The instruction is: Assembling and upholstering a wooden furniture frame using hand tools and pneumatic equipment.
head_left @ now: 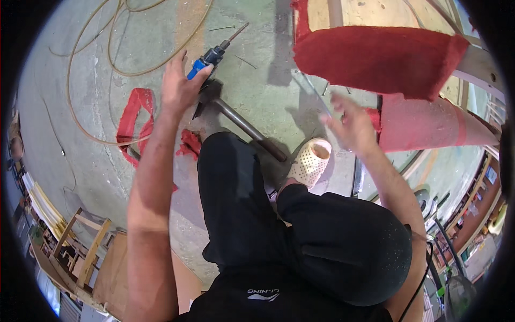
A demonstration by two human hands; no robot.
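My left hand (180,85) is at a blue and black power screwdriver (207,60) with a long bit, which lies on the floor. The thumb overlaps its blue body, while the fingers stretch out beside it, apart. Just below the tool lies a hammer (241,123) with a dark head and a metal handle angled toward my foot. My right hand (351,124), smeared by motion, has a thin metal rod (311,86) between thumb and fingers. Beyond it stands a piece covered in red fabric (375,59), with bare wood showing behind.
Red fabric strips (129,121) and a red scrap (189,144) lie left of my knees. A hose (70,86) loops across the concrete floor at the far left. My foot wears a cream clog (311,163). A wooden frame (88,252) stands at the lower left.
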